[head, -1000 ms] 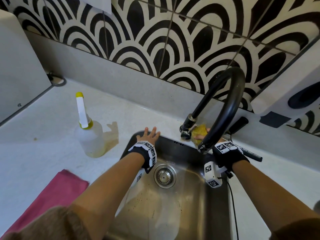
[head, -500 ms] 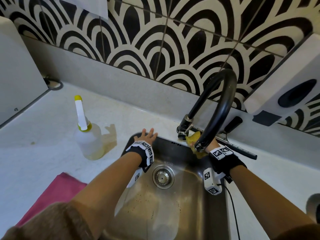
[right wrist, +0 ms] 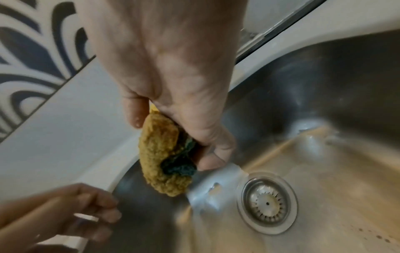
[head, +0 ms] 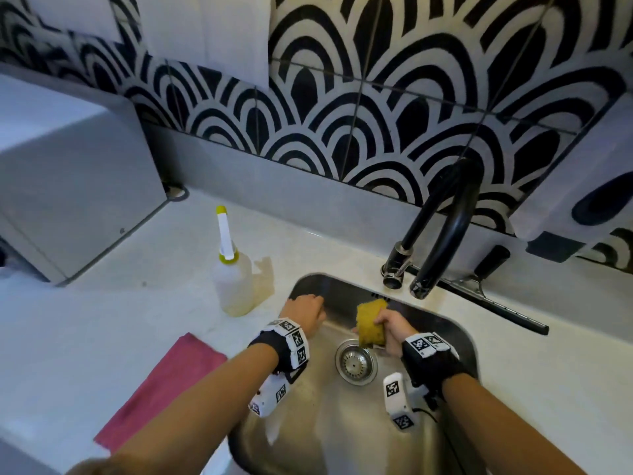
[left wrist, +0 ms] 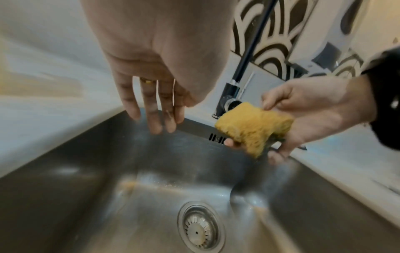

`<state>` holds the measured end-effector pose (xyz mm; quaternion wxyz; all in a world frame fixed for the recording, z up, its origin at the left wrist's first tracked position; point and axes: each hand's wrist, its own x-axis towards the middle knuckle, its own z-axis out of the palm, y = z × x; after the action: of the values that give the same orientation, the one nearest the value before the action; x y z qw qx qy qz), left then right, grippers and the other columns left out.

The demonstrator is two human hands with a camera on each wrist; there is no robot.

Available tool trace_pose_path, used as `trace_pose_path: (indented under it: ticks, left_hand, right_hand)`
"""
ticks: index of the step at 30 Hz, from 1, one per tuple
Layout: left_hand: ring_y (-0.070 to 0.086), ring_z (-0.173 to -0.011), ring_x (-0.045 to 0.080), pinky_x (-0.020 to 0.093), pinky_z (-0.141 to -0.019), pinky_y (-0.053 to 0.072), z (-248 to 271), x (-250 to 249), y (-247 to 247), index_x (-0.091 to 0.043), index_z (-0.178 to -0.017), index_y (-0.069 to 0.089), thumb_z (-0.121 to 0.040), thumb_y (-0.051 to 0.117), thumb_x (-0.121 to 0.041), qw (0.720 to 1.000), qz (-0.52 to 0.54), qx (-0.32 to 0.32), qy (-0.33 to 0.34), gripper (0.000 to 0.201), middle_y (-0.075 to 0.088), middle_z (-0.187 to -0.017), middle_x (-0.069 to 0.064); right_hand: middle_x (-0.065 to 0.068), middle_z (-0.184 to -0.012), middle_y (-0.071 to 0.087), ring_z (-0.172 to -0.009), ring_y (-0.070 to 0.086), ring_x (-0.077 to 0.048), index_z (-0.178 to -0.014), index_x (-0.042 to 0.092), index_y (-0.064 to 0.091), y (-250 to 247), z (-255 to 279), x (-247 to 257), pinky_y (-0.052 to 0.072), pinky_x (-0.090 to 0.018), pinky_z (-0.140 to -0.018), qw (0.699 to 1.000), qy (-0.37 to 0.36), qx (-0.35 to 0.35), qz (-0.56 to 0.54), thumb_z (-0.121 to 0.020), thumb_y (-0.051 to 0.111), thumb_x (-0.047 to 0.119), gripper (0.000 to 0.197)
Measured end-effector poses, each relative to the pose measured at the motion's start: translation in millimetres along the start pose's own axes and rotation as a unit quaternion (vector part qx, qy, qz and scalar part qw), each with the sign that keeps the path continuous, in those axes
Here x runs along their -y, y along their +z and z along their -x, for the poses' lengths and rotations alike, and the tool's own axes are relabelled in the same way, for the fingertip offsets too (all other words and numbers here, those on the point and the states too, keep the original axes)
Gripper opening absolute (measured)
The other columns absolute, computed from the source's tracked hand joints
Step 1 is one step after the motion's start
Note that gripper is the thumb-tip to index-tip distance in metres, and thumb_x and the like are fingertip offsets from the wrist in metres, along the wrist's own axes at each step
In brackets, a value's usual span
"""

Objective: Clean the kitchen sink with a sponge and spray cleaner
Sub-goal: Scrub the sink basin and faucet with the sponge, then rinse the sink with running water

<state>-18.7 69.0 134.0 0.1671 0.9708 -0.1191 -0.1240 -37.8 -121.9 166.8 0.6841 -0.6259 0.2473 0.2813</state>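
Head view: I see my right hand (head: 388, 329) squeezing the sponge (head: 370, 323) over the sink (head: 459, 334). My left hand (head: 305, 311) holds nothing, fingers loose, by the sink's back left corner.

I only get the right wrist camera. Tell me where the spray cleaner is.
Observer: The spray bottle stands upright on the counter, left of the sink, untouched.
Operator: Check the tap for running water.
Observer: No water shows at the faucet spout.
Operator: Confirm the left hand is free.
Observer: The left hand holds nothing; its fingers are straight, pointing down over the sink's back left corner.
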Motion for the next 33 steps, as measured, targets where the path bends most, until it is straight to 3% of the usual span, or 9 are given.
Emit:
trace_pose_path:
  ticks: [5, 10, 12, 16, 19, 24, 27, 31, 33]
  left_hand:
    - [0.064, -0.080, 0.034, 0.042, -0.079, 0.052, 57.2, 26.0, -9.9, -0.007, -0.087, 0.057, -0.100, 0.035, -0.038, 0.966, 0.250, -0.048, -0.038, 0.040, 0.066, -0.088, 0.020]
    - [0.062, -0.072, 0.027, 0.037, -0.066, 0.051, 109.2, 51.3, -23.4, -0.008, -0.092, 0.055, -0.095, 0.045, -0.047, 0.921, 0.362, -0.091, -0.109, 0.040, 0.063, -0.081, 0.012]
    - [0.063, -0.064, 0.028, 0.030, -0.054, 0.049, 128.3, 68.3, -30.3, -0.006, -0.094, 0.056, -0.092, 0.049, -0.046, 0.899, 0.404, -0.087, -0.147, 0.041, 0.061, -0.076, 0.008]
    - [0.059, -0.069, 0.025, 0.033, -0.067, 0.046, 160.3, 111.5, -49.4, -0.021, -0.069, 0.060, -0.059, 0.054, -0.068, 0.913, 0.351, -0.086, -0.188, 0.048, 0.061, -0.071, 0.005]
    - [0.056, -0.069, 0.022, 0.029, -0.064, 0.044, 173.1, 135.9, -65.2, -0.019, -0.074, 0.064, -0.052, 0.059, -0.059, 0.913, 0.339, -0.079, -0.213, 0.045, 0.061, -0.072, 0.005]
    - [0.060, -0.080, 0.028, 0.026, -0.048, 0.053, 167.1, 176.0, -78.0, -0.009, -0.100, 0.051, -0.086, 0.066, -0.017, 0.874, 0.390, -0.140, -0.254, 0.022, 0.061, -0.093, 0.015]
    - [0.059, -0.072, 0.027, 0.029, -0.050, 0.049, 156.9, 196.5, -84.7, -0.015, -0.102, 0.042, -0.090, 0.059, -0.010, 0.897, 0.346, -0.173, -0.214, 0.021, 0.064, -0.084, 0.015]
    - [0.061, -0.069, 0.025, 0.035, -0.060, 0.051, 136.1, 217.4, -88.6, -0.020, -0.101, 0.052, -0.093, 0.049, -0.006, 0.924, 0.294, -0.167, -0.180, 0.016, 0.068, -0.086, 0.016]
    - [0.065, -0.081, 0.026, 0.031, -0.069, 0.052, 125.8, 227.9, -84.7, -0.018, -0.112, 0.058, -0.092, 0.050, -0.004, 0.939, 0.264, -0.146, -0.166, 0.026, 0.069, -0.100, 0.018]
  right_hand:
    - [-0.009, -0.080, 0.050, -0.066, 0.053, -0.020, -0.111, 0.016, 0.034, 70.7, -4.1, -16.4, 0.041, -0.027, -0.057, 0.993, -0.027, -0.004, 0.115, -0.086, 0.052, 0.012, 0.031]
    - [-0.005, -0.085, 0.057, -0.071, 0.051, -0.014, -0.083, 0.019, 0.058, 138.5, 16.6, -25.8, 0.038, -0.025, -0.061, 0.980, -0.014, 0.111, 0.164, -0.087, 0.051, 0.036, 0.019]
    - [-0.011, -0.096, 0.061, -0.082, 0.055, -0.020, -0.093, 0.015, 0.062, 160.8, 23.6, -30.6, 0.041, -0.028, -0.069, 0.982, 0.012, 0.118, 0.144, -0.088, 0.049, 0.034, 0.023]
    - [-0.003, -0.074, 0.063, -0.064, 0.055, -0.016, -0.086, 0.021, 0.059, 192.3, 34.7, -40.5, 0.037, -0.023, -0.060, 0.975, 0.022, 0.149, 0.161, -0.092, 0.046, 0.030, 0.017]
    - [-0.001, -0.082, 0.063, -0.066, 0.060, -0.016, -0.102, 0.024, 0.059, 216.7, 44.9, -38.1, 0.041, -0.022, -0.057, 0.969, 0.010, 0.166, 0.181, -0.095, 0.039, 0.029, 0.022]
    - [-0.001, -0.080, 0.044, -0.065, 0.045, -0.012, -0.118, 0.014, 0.050, 262.7, 44.9, -28.7, 0.039, -0.021, -0.051, 0.970, -0.016, 0.136, 0.199, -0.096, 0.040, 0.023, 0.027]
    - [-0.005, -0.076, 0.044, -0.061, 0.046, -0.013, -0.128, 0.002, 0.045, 287.3, 37.9, -21.5, 0.037, -0.018, -0.048, 0.974, -0.037, 0.110, 0.193, -0.097, 0.041, 0.018, 0.036]
    - [-0.008, -0.075, 0.050, -0.057, 0.046, -0.012, -0.096, 0.005, 0.049, 315.3, 21.2, -11.1, 0.030, -0.009, -0.030, 0.978, -0.049, 0.068, 0.189, -0.094, 0.045, 0.010, 0.006]
    - [-0.004, -0.066, 0.044, -0.055, 0.043, -0.011, -0.076, 0.010, 0.046, 320.9, 13.0, -8.9, 0.028, -0.008, -0.030, 0.978, -0.052, 0.059, 0.192, -0.094, 0.043, 0.010, 0.018]
